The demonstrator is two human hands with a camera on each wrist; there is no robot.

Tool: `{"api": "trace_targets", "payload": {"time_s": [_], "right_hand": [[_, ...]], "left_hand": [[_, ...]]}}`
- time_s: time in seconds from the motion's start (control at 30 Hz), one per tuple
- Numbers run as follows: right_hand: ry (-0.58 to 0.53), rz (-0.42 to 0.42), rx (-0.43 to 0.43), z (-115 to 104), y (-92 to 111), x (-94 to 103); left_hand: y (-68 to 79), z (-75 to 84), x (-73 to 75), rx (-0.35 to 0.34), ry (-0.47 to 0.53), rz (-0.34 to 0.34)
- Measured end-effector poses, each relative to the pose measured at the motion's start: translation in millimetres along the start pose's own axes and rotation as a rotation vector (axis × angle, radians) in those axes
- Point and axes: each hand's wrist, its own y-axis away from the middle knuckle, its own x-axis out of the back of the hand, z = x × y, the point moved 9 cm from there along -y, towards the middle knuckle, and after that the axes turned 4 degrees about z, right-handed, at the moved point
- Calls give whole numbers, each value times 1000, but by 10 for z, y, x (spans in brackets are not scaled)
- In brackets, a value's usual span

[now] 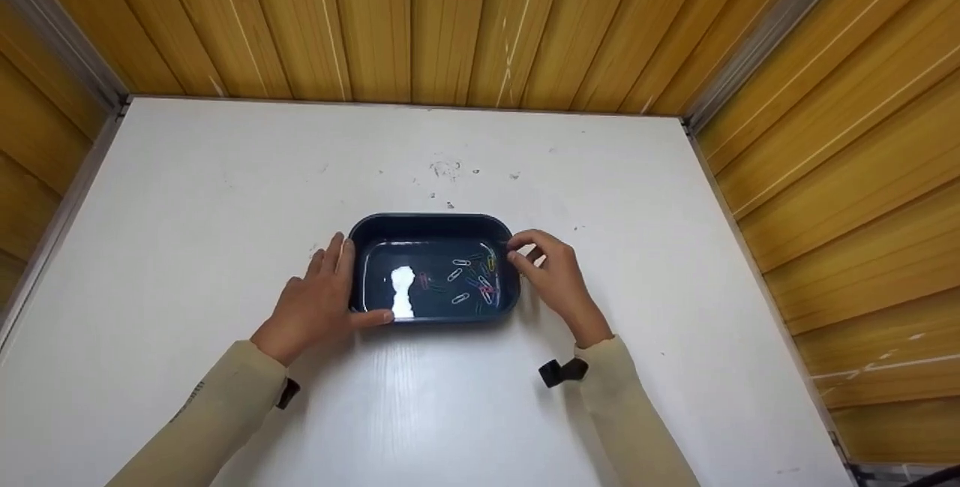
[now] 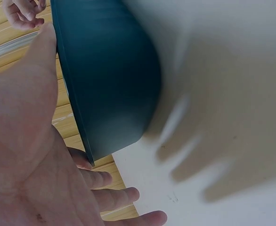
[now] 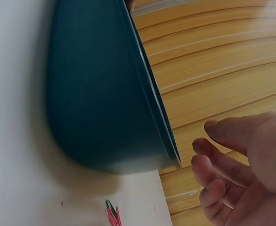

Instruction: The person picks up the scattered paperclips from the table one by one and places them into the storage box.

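Note:
A dark blue-green plastic basin (image 1: 420, 228) sits on the white table in the head view, with several coloured paper clips (image 1: 461, 298) scattered mostly over its right half. My left hand (image 1: 319, 299) rests against the basin's left side, fingers extended and thumb lying along the front rim. By the right rim is my right hand (image 1: 551, 269), its fingers bent and thumb near the index finger. The right wrist view shows a gap between that thumb and index fingertip, with nothing visible between them. Green and pink paper clips (image 3: 112, 214) appear outside the basin in that view.
The white table (image 1: 187, 194) carries small dark marks (image 1: 446, 169) beyond the basin. Wood-patterned panels (image 1: 450, 22) stand along the back and both sides, with grey metal posts (image 1: 772, 29) at the corners. A bright reflection lies on the basin floor.

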Motion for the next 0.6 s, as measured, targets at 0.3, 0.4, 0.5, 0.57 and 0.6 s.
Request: {"api": "trace_targets", "payload": {"time_s": [0.3,0.4,0.5,0.57,0.6], "right_hand": [[61,-9,-6,230,-16,145],[85,-24,-29,316,-34,139],[96,-43,-64,409,-54,107],[91,-49,-85,466,-67,81],[89,-52,-95,493,-75,66]], "left_hand": [[-28,24,-19,1,-1,-2],[-31,14,-20,5,-1,-2],[-32,-8,-32,18,5,-11],[-24,-17,-30,21,6,-12],[-18,-22,-25,22,5,-10]]}}
